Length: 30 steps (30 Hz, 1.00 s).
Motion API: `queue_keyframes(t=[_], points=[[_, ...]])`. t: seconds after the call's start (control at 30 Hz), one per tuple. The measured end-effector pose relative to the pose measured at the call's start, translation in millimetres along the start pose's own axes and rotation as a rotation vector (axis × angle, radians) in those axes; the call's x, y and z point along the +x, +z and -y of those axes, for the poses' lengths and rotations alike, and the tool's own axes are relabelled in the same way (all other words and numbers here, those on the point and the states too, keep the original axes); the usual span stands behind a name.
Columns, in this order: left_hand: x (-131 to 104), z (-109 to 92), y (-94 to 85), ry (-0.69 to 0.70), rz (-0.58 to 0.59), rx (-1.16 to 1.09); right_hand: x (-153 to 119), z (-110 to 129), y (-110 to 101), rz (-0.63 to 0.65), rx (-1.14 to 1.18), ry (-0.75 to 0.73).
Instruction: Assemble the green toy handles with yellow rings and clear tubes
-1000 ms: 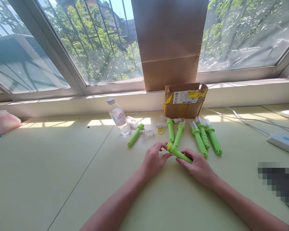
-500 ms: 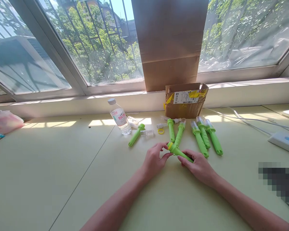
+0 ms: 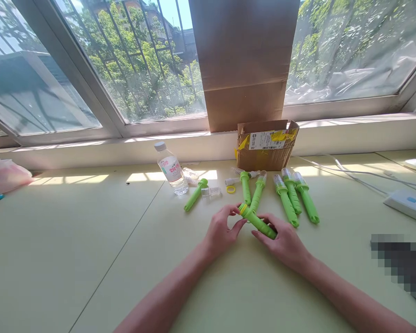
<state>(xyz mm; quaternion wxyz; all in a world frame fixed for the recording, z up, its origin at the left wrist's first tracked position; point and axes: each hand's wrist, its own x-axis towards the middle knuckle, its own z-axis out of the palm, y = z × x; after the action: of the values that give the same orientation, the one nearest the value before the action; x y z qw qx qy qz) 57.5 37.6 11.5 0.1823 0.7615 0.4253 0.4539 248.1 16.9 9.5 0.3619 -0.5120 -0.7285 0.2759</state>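
A green handle [image 3: 260, 223] with a yellow ring at its upper left end lies between my hands, low over the table. The fingertips of my left hand [image 3: 225, 227] pinch it at the ringed end. My right hand [image 3: 281, 237] holds its lower part, fingers behind and thumb in front. Just beyond lie a green handle with a clear cap [image 3: 259, 190] and a shorter green one [image 3: 245, 187]. A yellow ring [image 3: 230, 189] rests beside them. Farther left are another green handle [image 3: 196, 195] and a loose clear cap [image 3: 211, 192].
Capped green handles [image 3: 308, 201] lie to the right. Behind stands an open cardboard box [image 3: 263, 155], and a water bottle [image 3: 172, 170] is at the back left. A power strip [image 3: 407, 203] with cables sits at the right, and a pink bag [image 3: 7, 175] at the far left.
My right thumb has shifted down and left along the handle, so more of its green grip shows. My left hand still pinches the ringed end.
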Motion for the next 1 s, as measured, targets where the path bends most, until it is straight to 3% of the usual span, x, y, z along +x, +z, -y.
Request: queue_keyframes(t=[0.13,0.37,1.0], points=[[0.1,0.7,-0.2,-0.016,-0.009,0.039,-2.1,0.5,2.6,-0.058,-0.057,-0.063],[0.3,0.2,-1.2,-0.017,0.009,0.032,-3.8,0.9,2.7,-0.050,-0.114,-0.106],[3.6,5.2,-0.7,-0.038,0.020,0.025,-0.9,7.4,-3.6,0.062,-0.010,-0.029]])
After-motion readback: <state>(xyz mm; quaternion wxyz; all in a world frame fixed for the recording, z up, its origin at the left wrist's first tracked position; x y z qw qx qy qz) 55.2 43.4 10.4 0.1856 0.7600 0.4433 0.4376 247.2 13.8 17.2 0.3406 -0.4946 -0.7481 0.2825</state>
